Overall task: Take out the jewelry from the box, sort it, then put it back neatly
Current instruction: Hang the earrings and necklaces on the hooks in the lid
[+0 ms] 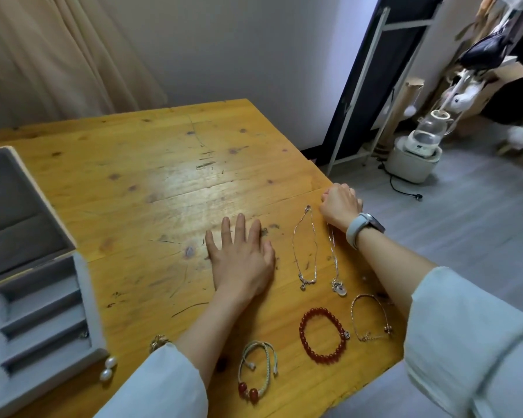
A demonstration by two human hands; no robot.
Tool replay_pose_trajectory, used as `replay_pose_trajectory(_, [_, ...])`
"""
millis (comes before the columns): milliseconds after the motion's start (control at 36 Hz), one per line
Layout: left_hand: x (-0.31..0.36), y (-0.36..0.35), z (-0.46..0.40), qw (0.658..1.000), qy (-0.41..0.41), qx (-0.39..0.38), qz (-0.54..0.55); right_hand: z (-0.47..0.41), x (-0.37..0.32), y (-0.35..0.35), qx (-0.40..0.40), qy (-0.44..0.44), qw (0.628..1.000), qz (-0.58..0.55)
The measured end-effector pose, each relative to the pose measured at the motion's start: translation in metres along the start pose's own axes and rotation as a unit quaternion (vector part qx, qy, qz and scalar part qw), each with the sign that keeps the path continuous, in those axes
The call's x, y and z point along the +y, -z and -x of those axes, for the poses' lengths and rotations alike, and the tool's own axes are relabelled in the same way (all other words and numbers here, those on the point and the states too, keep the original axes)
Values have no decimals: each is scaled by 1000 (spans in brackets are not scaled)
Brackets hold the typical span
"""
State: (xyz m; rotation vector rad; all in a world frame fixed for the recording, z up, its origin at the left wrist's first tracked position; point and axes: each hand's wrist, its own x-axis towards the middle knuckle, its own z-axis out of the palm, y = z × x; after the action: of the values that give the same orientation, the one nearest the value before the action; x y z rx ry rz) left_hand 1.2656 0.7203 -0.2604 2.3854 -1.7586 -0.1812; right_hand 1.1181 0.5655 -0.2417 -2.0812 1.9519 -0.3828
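The grey velvet jewelry box stands open at the left, lid up. My left hand lies flat on the table, fingers apart, holding nothing. My right hand is closed near the table's right edge, on the top end of a silver necklace with a pale pendant. Beside it lies a second silver necklace. Below are a red bead bracelet, a thin silver bracelet and a braided cord bracelet with red beads. Two pearl earrings and a gold piece lie by the box.
The wooden table ends just right of my right hand and the silver bracelet. A small item sits in one box compartment. On the floor at the right stand a white appliance, its cord, and a metal frame.
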Motion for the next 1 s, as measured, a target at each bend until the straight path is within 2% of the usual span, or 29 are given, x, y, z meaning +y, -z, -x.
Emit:
replay_pose_trajectory(111, [1,1,0,1000,-1,0,-2,8,1,17,-28,9,989,-142])
replay_pose_trajectory(194, [1,1,1,1000,-2,4,2,21,-4,35,-24,56,970,-234])
replay_pose_trajectory(278, [1,3,1,1000,0,2,13,35,-16,57,-2,123,953,-277])
replay_pose_trajectory(389, [-1,11,1,999,11,-11,52,60,-43,92,-36,197,922,-331])
replay_pose_trajectory(472, [-5,22,-2,992,6,-68,106,79,-68,120,-53,245,888,-385])
replay_pose_trajectory(528, [-13,37,-4,966,6,-123,225,90,-85,137,-65,278,864,-414])
replay_pose_trajectory(583, [-23,60,-2,893,20,-163,418,98,-103,150,-72,314,843,-431])
replay_pose_trajectory(639, [-34,84,3,830,19,-139,539,106,-123,158,-75,347,826,-438])
replay_pose_trajectory(694, [-44,108,8,801,13,-91,592,113,-144,161,-76,373,815,-438])
replay_pose_trajectory(861, [-77,168,36,785,-69,32,615,130,-208,154,-44,405,791,-457])
replay_pose_trajectory(917, [-89,177,49,786,-84,38,611,138,-227,150,-40,412,780,-470])
replay_pose_trajectory(1000, [-106,179,71,783,-81,-1,617,150,-251,142,-55,384,763,-518])
